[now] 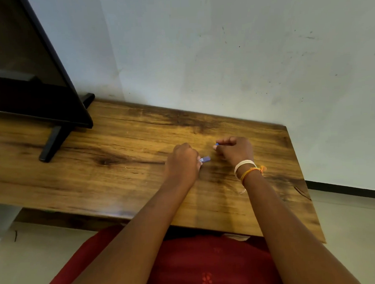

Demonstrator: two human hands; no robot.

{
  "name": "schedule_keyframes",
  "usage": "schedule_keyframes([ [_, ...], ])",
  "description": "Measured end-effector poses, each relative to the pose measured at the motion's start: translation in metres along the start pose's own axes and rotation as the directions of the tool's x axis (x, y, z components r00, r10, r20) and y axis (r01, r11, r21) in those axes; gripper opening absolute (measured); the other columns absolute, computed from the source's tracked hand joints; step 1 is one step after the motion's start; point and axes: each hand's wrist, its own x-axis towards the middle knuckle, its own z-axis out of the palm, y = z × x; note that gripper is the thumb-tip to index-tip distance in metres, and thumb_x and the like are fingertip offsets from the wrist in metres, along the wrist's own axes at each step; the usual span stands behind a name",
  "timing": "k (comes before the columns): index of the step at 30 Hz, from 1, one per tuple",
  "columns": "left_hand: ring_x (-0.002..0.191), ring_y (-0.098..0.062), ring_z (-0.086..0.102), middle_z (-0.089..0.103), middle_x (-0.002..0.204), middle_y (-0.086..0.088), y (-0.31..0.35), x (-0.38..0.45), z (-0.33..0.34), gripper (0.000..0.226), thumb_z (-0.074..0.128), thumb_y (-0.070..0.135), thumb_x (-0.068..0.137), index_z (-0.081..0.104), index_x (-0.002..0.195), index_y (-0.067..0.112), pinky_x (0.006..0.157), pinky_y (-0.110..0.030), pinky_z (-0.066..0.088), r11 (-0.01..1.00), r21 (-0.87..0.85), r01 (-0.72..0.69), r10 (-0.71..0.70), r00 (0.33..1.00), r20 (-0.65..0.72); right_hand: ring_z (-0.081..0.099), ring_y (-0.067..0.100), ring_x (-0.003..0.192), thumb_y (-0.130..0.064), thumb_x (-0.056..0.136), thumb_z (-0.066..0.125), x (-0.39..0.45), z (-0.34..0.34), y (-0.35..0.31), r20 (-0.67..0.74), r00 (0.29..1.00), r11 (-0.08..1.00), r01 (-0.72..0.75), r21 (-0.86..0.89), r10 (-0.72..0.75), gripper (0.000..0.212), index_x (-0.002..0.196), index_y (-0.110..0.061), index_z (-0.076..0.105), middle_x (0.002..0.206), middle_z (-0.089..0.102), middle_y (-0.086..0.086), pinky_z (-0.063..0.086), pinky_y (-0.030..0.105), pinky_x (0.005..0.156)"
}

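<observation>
Over the wooden table (118,171), the left hand (182,163) pinches a small blue-and-clear piece (205,159), fingers curled round it. Just beyond, the right hand (234,149) grips a blue tip (217,144), near but apart. Both are too blurred to read lettering. A black television (27,85) stands far left.

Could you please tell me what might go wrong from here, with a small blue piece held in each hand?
1. The left hand holds the blue-and-silver piece by one end only, so it could slip onto the table.
2. The right hand hides nearly all of its small blue piece, so joining the two may go askew.
3. Both pieces are tiny; if dropped, either might roll off the table's edge.
</observation>
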Motion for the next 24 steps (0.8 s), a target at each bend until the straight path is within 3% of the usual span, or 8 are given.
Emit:
schedule_keyframes([
  [3, 0.092, -0.020, 0.061, 0.067, 0.096, 0.000, 0.005, 0.000, 0.002, 0.014, 0.064, 0.026, 0.083, 0.075, 0.091, 0.022, 0.070, -0.031, 0.050, 0.994, -0.070, 0.080, -0.081, 0.997, -0.013, 0.060, 0.008, 0.052, -0.002, 0.075, 0.076, -0.001, -0.005, 0.001, 0.066, 0.995, 0.986, -0.088, 0.141, 0.079, 0.017, 0.091, -0.002, 0.074, 0.068, 0.067, 0.002, 0.054, 0.018, 0.054],
  [5, 0.084, -0.019, 0.066, 0.072, 0.087, 0.002, 0.008, 0.000, 0.001, 0.012, 0.067, 0.026, 0.076, 0.075, 0.084, 0.022, 0.068, -0.030, 0.053, 0.966, -0.190, 0.177, -0.176, 0.984, 0.019, 0.062, 0.011, 0.056, 0.002, 0.076, 0.075, -0.005, -0.009, -0.001, 0.129, 0.984, 0.953, -0.157, 0.261, 0.126, 0.015, 0.090, 0.000, 0.072, 0.071, 0.066, 0.005, 0.053, 0.015, 0.049],
  [8, 0.068, -0.014, 0.067, 0.072, 0.072, 0.002, 0.012, 0.004, -0.004, 0.009, 0.073, 0.026, 0.071, 0.075, 0.077, 0.019, 0.061, -0.029, 0.056, 0.851, -0.453, 0.267, -0.267, 0.961, 0.065, 0.065, 0.011, 0.053, 0.004, 0.079, 0.071, -0.009, -0.014, -0.006, 0.215, 0.962, 0.886, -0.244, 0.394, 0.170, 0.010, 0.087, -0.002, 0.070, 0.069, 0.068, 0.007, 0.055, 0.018, 0.049],
  [11, 0.059, -0.008, 0.066, 0.070, 0.067, 0.004, 0.017, 0.008, -0.007, 0.005, 0.075, 0.020, 0.072, 0.073, 0.076, 0.018, 0.053, -0.022, 0.053, 0.766, -0.581, 0.275, -0.288, 0.955, 0.072, 0.066, 0.008, 0.048, 0.003, 0.082, 0.068, -0.010, -0.018, -0.010, 0.255, 0.948, 0.826, -0.293, 0.481, 0.188, 0.007, 0.079, -0.004, 0.068, 0.057, 0.070, 0.002, 0.057, 0.020, 0.053],
  [14, 0.056, -0.015, 0.068, 0.071, 0.067, -0.004, 0.022, 0.011, -0.008, 0.006, 0.076, 0.012, 0.075, 0.071, 0.077, 0.015, 0.054, -0.025, 0.054, 0.604, -0.718, 0.346, -0.329, 0.929, 0.170, 0.069, 0.010, 0.053, 0.001, 0.085, 0.065, -0.009, -0.024, -0.011, 0.283, 0.940, 0.760, -0.323, 0.564, 0.190, 0.007, 0.080, -0.004, 0.067, 0.059, 0.071, 0.004, 0.058, 0.023, 0.058],
  [21, 0.056, -0.016, 0.066, 0.071, 0.070, -0.009, 0.026, 0.013, -0.010, 0.005, 0.073, 0.004, 0.079, 0.073, 0.083, 0.008, 0.054, -0.022, 0.056, 0.415, -0.827, 0.380, -0.361, 0.903, 0.233, 0.071, 0.012, 0.059, 0.000, 0.086, 0.064, -0.009, -0.032, -0.011, 0.313, 0.939, 0.740, -0.311, 0.597, 0.142, 0.005, 0.087, -0.002, 0.068, 0.070, 0.072, 0.008, 0.059, 0.024, 0.065],
  [24, 0.062, -0.018, 0.068, 0.072, 0.074, -0.011, 0.030, 0.013, -0.011, 0.011, 0.072, 0.002, 0.080, 0.072, 0.078, 0.013, 0.059, -0.023, 0.057, 0.370, -0.847, 0.382, -0.367, 0.897, 0.245, 0.071, 0.012, 0.058, 0.002, 0.085, 0.064, -0.009, -0.035, -0.011, 0.304, 0.943, 0.752, -0.297, 0.589, 0.135, 0.006, 0.089, -0.001, 0.069, 0.069, 0.073, 0.008, 0.059, 0.024, 0.064],
])
